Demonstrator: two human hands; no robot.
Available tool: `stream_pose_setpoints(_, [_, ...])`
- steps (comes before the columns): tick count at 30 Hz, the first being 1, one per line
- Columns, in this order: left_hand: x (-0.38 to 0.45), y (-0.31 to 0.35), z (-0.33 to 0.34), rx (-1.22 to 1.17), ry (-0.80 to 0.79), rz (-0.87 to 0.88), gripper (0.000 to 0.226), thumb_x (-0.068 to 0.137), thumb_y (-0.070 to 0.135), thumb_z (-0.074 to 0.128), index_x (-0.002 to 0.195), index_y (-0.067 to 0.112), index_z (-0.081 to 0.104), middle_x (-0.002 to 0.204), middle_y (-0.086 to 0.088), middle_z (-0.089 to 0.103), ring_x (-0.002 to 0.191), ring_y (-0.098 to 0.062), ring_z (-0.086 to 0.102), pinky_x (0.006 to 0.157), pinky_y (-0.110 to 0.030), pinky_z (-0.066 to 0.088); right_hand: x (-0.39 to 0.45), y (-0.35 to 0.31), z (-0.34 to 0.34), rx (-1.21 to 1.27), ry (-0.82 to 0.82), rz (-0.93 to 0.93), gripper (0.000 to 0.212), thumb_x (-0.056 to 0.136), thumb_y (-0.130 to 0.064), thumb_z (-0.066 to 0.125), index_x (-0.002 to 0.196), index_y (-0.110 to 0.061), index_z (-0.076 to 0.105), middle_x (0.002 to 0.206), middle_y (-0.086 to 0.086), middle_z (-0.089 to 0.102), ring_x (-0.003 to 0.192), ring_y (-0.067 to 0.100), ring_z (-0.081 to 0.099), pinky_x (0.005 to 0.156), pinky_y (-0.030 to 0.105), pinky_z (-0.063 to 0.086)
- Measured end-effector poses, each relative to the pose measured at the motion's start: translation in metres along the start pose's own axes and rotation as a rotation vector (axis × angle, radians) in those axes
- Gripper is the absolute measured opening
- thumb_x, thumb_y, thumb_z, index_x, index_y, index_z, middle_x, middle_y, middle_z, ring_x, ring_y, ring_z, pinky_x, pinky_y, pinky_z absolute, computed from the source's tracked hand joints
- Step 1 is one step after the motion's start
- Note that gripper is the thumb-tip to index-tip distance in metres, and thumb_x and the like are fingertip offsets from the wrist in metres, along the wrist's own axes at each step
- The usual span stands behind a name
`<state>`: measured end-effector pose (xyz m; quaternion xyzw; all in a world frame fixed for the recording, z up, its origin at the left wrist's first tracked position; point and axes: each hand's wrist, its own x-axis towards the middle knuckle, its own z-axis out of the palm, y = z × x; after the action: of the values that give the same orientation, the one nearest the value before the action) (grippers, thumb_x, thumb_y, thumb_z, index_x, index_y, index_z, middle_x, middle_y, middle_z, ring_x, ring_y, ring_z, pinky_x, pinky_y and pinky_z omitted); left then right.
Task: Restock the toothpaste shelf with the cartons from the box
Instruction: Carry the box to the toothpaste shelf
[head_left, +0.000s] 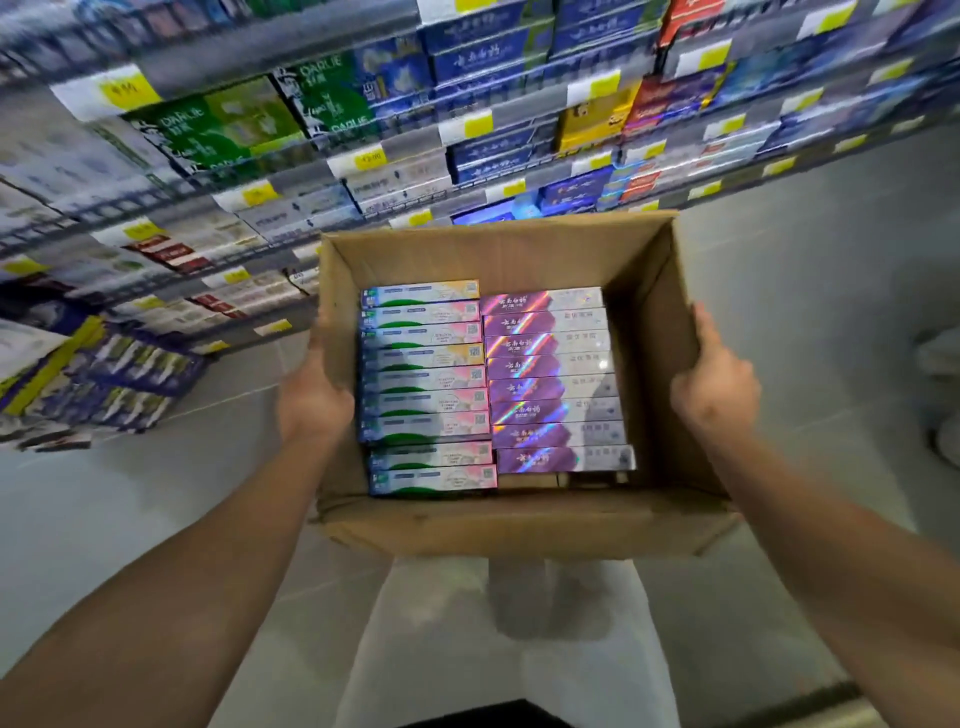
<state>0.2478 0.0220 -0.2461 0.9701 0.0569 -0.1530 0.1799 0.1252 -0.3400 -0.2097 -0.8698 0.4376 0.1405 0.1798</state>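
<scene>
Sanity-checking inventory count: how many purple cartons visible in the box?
8 purple cartons, one column along the right half of the cardboard box, beside the pastel cartons. More may lie underneath.

Tiered shelves (291, 49) run across the far side, packed with toothpaste cartons: green ones (218, 124) at the left, blue ones (483, 57) in the middle. Yellow price tags (127, 91) line their edges. Below lies a pale tiled floor (810, 270).

head cam | looks steeply down, close over the box (358, 530) | shelves (291, 57) ahead (wide-angle)
</scene>
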Motion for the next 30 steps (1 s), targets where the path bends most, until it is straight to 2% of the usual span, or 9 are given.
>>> stream_pose_setpoints(6, [0.027,0.044,0.038,0.006,-0.039,-0.108,0.093,0.082,0.001,0.056,0.151,0.035,0.005,0.142,-0.017,0.046,0.112,-0.042,0.055,0.095,-0.052,0.047,0.08,-0.006,-0.005,-0.044,-0.064,-0.038,0.086,0.085,-0.008,0.053,0.149,-0.047,0.009,0.108,0.028,0.061,0.101,0.046,0.057,0.088,0.047,0.046])
stream_pose_setpoints(10, [0.053,0.053,0.074,-0.014,-0.032,-0.151,0.094,0.081,0.002,0.053,0.149,0.042,0.003,0.108,-0.024,0.064,0.088,-0.043,0.062,0.082,-0.048,0.053,0.127,-0.015,0.02,-0.046,-0.078,-0.02,0.088,0.085,-0.006,0.052,0.148,-0.05,0.008,0.106,0.027,0.063,0.099,0.046,0.058,0.088,0.048,0.047])
stream_pose_setpoints(14, [0.081,0.054,0.118,-0.026,-0.031,-0.188,0.093,0.082,-0.001,0.052,0.151,0.04,0.005,0.078,-0.016,0.06,0.064,-0.029,0.054,0.068,-0.04,0.052,0.17,-0.018,0.059,-0.06,-0.081,-0.039,0.088,0.085,-0.006,0.053,0.149,-0.048,0.008,0.103,0.025,0.064,0.098,0.045,0.058,0.087,0.046,0.047])
stream_pose_setpoints(16, [0.094,0.057,0.145,-0.018,-0.026,-0.199,0.091,0.084,-0.002,0.053,0.152,0.036,0.007,0.081,-0.018,0.06,0.064,-0.028,0.054,0.068,-0.038,0.049,0.192,-0.018,0.083,-0.068,-0.086,-0.041,0.088,0.085,-0.006,0.054,0.149,-0.048,0.008,0.102,0.025,0.064,0.097,0.045,0.058,0.087,0.046,0.047])
stream_pose_setpoints(20, [0.116,0.047,0.208,-0.067,0.014,-0.232,0.089,0.085,0.0,0.052,0.15,0.041,0.007,0.089,-0.022,0.063,0.07,-0.033,0.059,0.072,-0.047,0.056,0.241,-0.007,0.133,-0.08,-0.096,-0.058,0.088,0.085,-0.007,0.053,0.148,-0.049,0.008,0.105,0.026,0.063,0.099,0.047,0.057,0.09,0.048,0.046])
stream_pose_setpoints(23, [0.128,0.044,0.255,-0.125,0.018,-0.242,0.092,0.086,-0.001,0.053,0.148,0.045,0.004,0.113,-0.023,0.059,0.09,-0.038,0.061,0.082,-0.052,0.054,0.273,0.005,0.172,-0.08,-0.101,-0.063,0.087,0.087,-0.006,0.053,0.148,-0.049,0.009,0.108,0.027,0.063,0.099,0.048,0.058,0.092,0.051,0.045])
stream_pose_setpoints(24, [0.132,0.043,0.269,-0.11,0.015,-0.251,0.092,0.086,0.0,0.053,0.148,0.046,0.003,0.115,-0.021,0.059,0.091,-0.038,0.06,0.081,-0.052,0.054,0.282,0.009,0.184,-0.076,-0.103,-0.064,0.087,0.087,-0.005,0.053,0.148,-0.049,0.01,0.109,0.027,0.063,0.099,0.049,0.058,0.092,0.051,0.045])
stream_pose_setpoints(28, [0.149,0.039,0.321,-0.016,0.038,-0.296,0.08,0.09,0.005,0.051,0.151,0.036,0.009,0.104,-0.021,0.061,0.091,-0.038,0.06,0.081,-0.049,0.053,0.317,0.021,0.231,-0.066,-0.107,-0.095,0.085,0.089,-0.004,0.053,0.149,-0.046,0.01,0.112,0.026,0.062,0.1,0.047,0.058,0.092,0.051,0.046])
stream_pose_setpoints(30, [0.156,0.034,0.344,0.004,0.047,-0.306,0.082,0.09,0.005,0.051,0.151,0.039,0.008,0.1,-0.02,0.061,0.087,-0.036,0.06,0.081,-0.047,0.052,0.331,0.025,0.251,-0.068,-0.108,-0.097,0.084,0.089,-0.003,0.053,0.15,-0.044,0.012,0.112,0.026,0.062,0.101,0.047,0.058,0.091,0.05,0.046])
